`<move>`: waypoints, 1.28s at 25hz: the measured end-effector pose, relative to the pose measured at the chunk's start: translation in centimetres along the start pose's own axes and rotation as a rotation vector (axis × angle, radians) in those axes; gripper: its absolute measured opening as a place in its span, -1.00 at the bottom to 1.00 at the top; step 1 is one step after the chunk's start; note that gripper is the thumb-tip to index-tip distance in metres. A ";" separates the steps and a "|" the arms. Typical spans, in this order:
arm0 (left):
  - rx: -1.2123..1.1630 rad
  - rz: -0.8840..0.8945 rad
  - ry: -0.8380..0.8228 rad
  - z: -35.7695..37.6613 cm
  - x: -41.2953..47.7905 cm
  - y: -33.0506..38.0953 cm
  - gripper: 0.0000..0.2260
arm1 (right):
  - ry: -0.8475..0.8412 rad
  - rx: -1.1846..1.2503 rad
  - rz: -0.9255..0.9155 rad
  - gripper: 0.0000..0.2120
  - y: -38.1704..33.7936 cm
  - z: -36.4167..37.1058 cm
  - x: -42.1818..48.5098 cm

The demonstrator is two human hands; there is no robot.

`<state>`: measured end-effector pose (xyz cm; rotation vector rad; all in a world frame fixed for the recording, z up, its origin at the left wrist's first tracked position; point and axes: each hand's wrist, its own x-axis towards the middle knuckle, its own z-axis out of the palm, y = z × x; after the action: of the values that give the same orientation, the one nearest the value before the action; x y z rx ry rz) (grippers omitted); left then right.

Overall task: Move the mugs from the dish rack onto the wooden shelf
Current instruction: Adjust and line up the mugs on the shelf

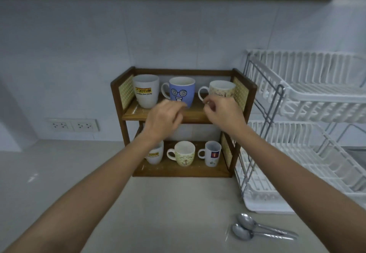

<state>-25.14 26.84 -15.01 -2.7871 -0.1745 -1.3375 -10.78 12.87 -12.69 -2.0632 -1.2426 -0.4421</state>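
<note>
The two-tier wooden shelf (215, 118) stands against the wall with three mugs on each tier. On top are a white Jotun mug (146, 90), a blue face mug (182, 90) and a cream patterned mug (221, 89). Below are a second white Jotun mug (156, 156), partly hidden by my left forearm, a cream mug (184, 153) and a small white mug (212, 153). My left hand (164, 118) hovers blurred before the blue mug, fingers loosely curled, holding nothing. My right hand (223, 114) pinches the lower end of the cream patterned mug's handle. The white dish rack (301, 94) at the right holds no mugs.
Two metal spoons (257, 230) lie on the counter near the front right. The rack's drip tray (263, 205) sits just right of the shelf. Wall sockets (74, 125) are on the tiled wall at the left. A sink edge shows at the far right.
</note>
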 end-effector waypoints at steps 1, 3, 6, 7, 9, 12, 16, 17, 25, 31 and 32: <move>0.055 -0.017 0.029 -0.9 1.4 -1.0 -0.77 | -0.007 -0.013 -0.001 -0.77 -0.6 -0.4 1.7; 0.206 -0.164 0.019 -2.0 3.8 -3.3 -0.69 | -0.110 -0.113 0.013 -0.67 -1.4 -0.4 5.2; 0.316 -0.550 -0.160 -2.4 6.0 -7.0 -0.45 | -0.278 -0.279 0.086 -0.40 -2.4 0.9 9.4; 0.288 -0.679 -0.247 -2.4 6.3 -7.9 -0.37 | -0.332 -0.306 0.125 -0.30 -2.6 1.6 10.4; 0.200 -0.836 -0.391 -2.0 6.6 -9.0 -0.27 | -0.446 -0.345 0.185 -0.14 -2.9 2.9 11.7; 0.206 -0.853 -0.378 -0.9 6.6 -9.7 -0.23 | -0.524 -0.326 0.190 -0.07 -3.0 4.3 12.5; 0.192 -0.870 -0.366 -0.3 6.8 -10.1 -0.18 | -0.477 -0.231 0.170 -0.12 -2.8 4.6 12.8; 0.185 -0.879 -0.368 -0.1 6.8 -10.2 -0.19 | -0.476 -0.205 0.166 -0.14 -2.6 4.7 12.8; 0.203 -0.889 -0.340 0.0 6.6 -10.0 -0.26 | -0.546 -0.203 0.090 -0.22 -1.8 4.3 13.0; 0.469 -0.674 -0.342 -0.3 7.2 -7.2 -0.29 | -0.697 -0.427 0.103 0.04 1.2 -0.1 13.8; 0.448 -0.587 -0.356 -0.1 7.7 -6.7 -0.28 | -0.725 -0.472 0.116 -0.01 2.3 -1.0 13.8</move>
<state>-21.28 34.07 -9.00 -2.6230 -1.2135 -0.6999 -2.05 20.31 -4.67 -2.8289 -1.5015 0.1108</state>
